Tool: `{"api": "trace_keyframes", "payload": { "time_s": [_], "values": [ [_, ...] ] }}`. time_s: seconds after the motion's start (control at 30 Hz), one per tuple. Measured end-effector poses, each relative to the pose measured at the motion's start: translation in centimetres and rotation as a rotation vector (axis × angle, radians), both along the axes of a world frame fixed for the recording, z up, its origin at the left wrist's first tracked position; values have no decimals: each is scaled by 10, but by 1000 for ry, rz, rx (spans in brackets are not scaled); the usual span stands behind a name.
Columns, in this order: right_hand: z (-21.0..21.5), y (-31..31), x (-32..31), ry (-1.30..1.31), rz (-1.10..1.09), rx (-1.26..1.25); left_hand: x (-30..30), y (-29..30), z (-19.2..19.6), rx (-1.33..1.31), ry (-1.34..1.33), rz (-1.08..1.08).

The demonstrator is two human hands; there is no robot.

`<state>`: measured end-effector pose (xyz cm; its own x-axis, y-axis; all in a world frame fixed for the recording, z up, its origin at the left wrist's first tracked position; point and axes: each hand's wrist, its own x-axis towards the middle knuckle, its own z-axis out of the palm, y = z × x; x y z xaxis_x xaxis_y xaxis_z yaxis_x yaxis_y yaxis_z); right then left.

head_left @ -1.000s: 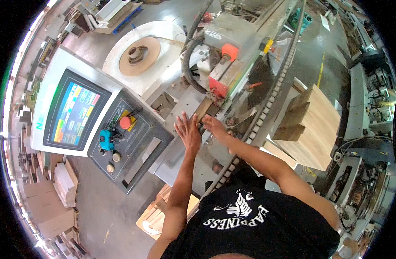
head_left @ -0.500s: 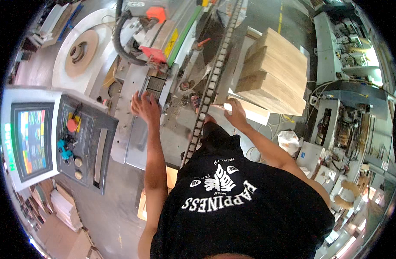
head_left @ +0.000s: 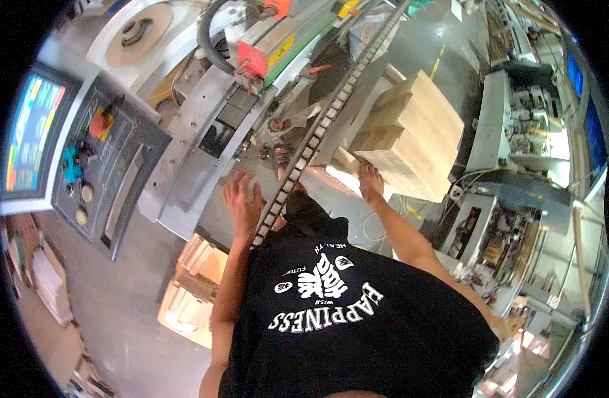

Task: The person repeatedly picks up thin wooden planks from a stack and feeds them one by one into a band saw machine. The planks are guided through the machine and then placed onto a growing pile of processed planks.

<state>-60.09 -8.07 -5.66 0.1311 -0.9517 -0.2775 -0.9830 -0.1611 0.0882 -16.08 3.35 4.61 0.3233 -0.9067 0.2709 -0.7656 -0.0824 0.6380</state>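
My left hand (head_left: 243,200) is held up with its fingers apart and nothing in it. It hovers between the grey machine bed (head_left: 191,166) and a rail of small rollers (head_left: 315,132). On the far side of that rail, my right hand (head_left: 371,183) reaches to the low near edge of a stack of pale wooden boards (head_left: 410,132). Its fingers are extended against the wood; whether they touch the lowest board or the white surface beneath cannot be made out. The boards lie in several stepped layers.
A control panel (head_left: 102,166) with a screen (head_left: 36,132) and a red button (head_left: 100,124) stands at left. Red guards (head_left: 252,58) sit on the machine. More wood pieces (head_left: 197,282) lie low beside my left arm. Other machinery (head_left: 516,126) fills the right side.
My left hand has drawn back off the machine bed toward the roller rail. My right hand has moved from beside the rail to the board stack. The whole view has turned.
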Motion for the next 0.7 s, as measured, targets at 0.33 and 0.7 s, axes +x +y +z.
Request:
{"api": "trace_keyframes", "payload": {
  "time_s": [0.33,0.7],
  "values": [
    [165,-14,167,-454,471,-170,-67,-65,32,-70,-384,-465],
    [91,-53,316,-1248,109,164,99,-24,-43,99,-142,202]
  ]
}}
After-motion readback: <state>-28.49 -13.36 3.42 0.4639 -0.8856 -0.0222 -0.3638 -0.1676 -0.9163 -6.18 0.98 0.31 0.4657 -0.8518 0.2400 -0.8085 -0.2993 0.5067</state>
